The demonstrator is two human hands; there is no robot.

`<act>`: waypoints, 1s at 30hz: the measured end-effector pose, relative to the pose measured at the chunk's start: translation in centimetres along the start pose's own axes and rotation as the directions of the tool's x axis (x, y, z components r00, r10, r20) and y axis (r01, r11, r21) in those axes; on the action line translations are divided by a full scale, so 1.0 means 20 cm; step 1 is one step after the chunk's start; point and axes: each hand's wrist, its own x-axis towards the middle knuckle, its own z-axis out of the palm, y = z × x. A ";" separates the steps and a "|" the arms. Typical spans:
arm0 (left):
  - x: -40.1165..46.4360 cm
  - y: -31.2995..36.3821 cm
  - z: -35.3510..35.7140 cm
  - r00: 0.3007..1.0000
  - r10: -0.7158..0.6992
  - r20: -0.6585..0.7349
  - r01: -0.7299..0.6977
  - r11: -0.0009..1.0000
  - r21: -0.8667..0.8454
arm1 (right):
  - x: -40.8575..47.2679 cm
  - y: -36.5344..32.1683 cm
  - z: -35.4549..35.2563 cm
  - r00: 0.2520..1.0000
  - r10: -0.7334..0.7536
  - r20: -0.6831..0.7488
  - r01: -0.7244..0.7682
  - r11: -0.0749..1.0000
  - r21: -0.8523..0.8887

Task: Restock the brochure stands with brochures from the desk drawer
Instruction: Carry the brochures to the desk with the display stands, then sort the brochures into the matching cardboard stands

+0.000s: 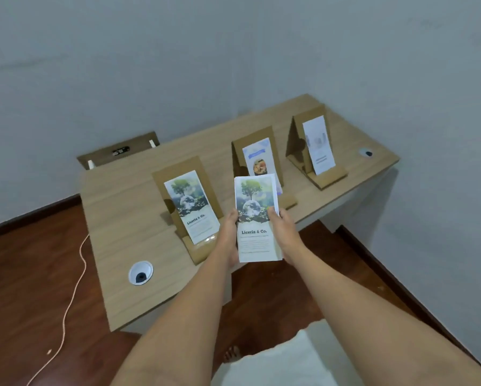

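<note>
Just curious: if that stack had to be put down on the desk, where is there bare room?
Bare wood lies left of the left cardboard brochure stand, above the round white cable grommet, on the light wooden desk. The back right is crowded by two more stands.

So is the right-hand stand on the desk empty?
No, the right stand holds a pale brochure upright, like the other two stands.

Three brochure stands sit in a row on a desk (pixel 122 218): left stand (pixel 161 185), middle stand (pixel 237 154), right stand (pixel 295 135). Before the middle stand, the left hand (pixel 229 232) and right hand (pixel 282 232) hold a brochure stack (pixel 254 218) between them.
</note>
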 end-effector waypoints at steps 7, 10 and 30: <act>0.04 0.04 -0.11 0.992 0.001 -0.127 -0.034 0.965 -0.261 | 0.20 -0.04 0.14 0.962 -0.019 0.272 0.041 0.996 -0.076; 0.02 0.06 -0.13 0.985 0.071 -0.155 -0.113 0.954 -0.279 | 0.26 -0.04 0.17 0.930 0.024 0.367 0.017 0.994 -0.109; 0.06 0.05 -0.54 0.891 0.245 -0.382 -0.365 0.887 -0.283 | 0.37 0.01 0.52 0.876 0.127 0.465 -0.032 0.978 -0.206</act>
